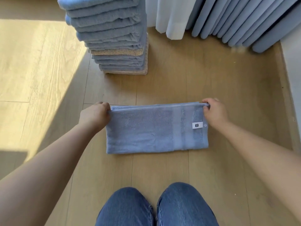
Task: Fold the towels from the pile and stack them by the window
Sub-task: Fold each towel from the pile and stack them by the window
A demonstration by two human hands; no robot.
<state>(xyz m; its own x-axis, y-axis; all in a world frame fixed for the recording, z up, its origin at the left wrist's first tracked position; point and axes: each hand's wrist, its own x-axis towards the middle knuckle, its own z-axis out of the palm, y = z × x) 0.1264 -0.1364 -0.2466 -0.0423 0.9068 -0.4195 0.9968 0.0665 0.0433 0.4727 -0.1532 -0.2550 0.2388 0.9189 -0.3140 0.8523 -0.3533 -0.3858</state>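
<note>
Towel (154, 129) lying as a long folded strip on the floor (211, 70), just ahead of the person's knees and near the stack (114, 38) of folded towels beside the curtain (172, 15). Left hand (96, 115) and right hand (214, 111) each pinch one far corner, where the layered edges meet; the layer count is hard to read. The step is probably squaring this fold: keep both corners level and taut, set the edges flush, then press flat before folding crosswise.
</note>
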